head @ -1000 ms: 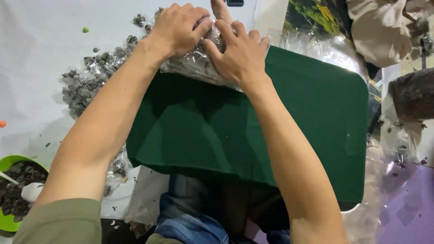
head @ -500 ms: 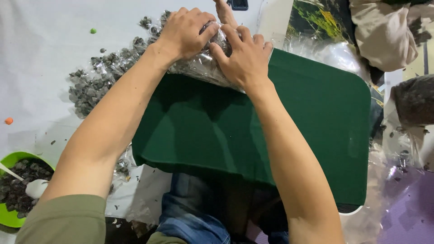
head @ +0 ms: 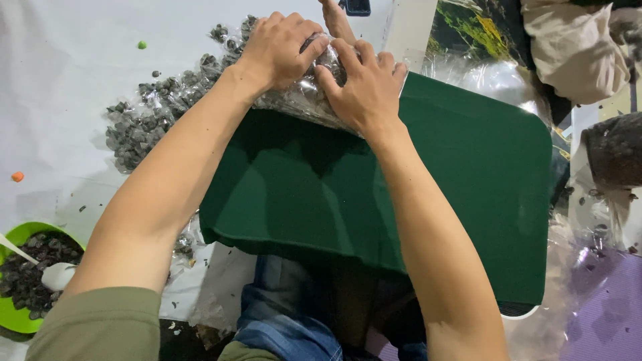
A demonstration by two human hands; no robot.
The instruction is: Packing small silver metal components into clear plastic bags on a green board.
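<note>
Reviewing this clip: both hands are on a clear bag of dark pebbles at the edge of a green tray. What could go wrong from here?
1. The bag lies half on the tray edge, half on the white sheet; pressed by the left hand and right hand, it might slide off.
2. Loose pebbles already lie beside it; thin plastic could split and spill more.
3. The tray seems to rest on the person's lap, so it may tip.

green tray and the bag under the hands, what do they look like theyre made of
Tray: probably plastic with a matte, felt-like dark green face; no glare, and a pale rim shows at one corner. Bag: thin clear plastic film, crinkled and glinting, dark pebbles visible through it. Both hands, left and right, press it.
</note>
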